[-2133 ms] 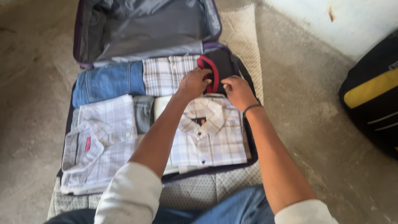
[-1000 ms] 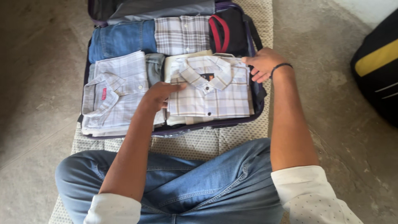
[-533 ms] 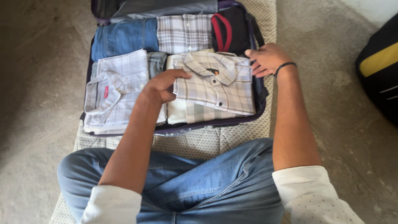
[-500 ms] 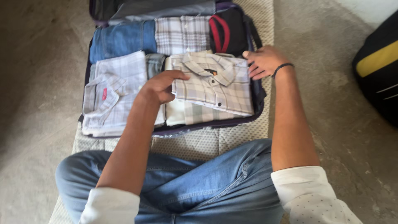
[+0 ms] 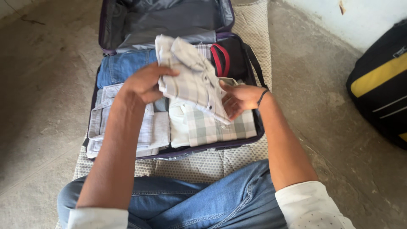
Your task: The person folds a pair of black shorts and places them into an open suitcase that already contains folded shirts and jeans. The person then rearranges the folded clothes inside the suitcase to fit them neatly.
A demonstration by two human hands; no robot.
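Both my hands hold a folded pale checked shirt [image 5: 190, 76] lifted above an open dark suitcase [image 5: 254, 114]. My left hand [image 5: 146, 82] grips its left edge, and my right hand [image 5: 239, 98] supports its right side from below. Under the raised shirt lies another folded checked shirt [image 5: 212, 127]. A folded light plaid shirt [image 5: 144, 127] fills the suitcase's left front. Folded blue jeans [image 5: 125, 68] lie at the back left, and a black garment with a red band [image 5: 227, 59] sits at the back right.
The suitcase lid [image 5: 165, 19] stands open at the back, lined in grey. The case rests on a patterned mat [image 5: 203, 159] on a concrete floor. A black and yellow bag [image 5: 381, 85] stands at the right. My blue-jeaned legs [image 5: 203, 199] are in front.
The top checked shirt has been lifted off the stack with both hands. The shirt beneath it now shows. My view has tilted up, bringing the lid into sight.
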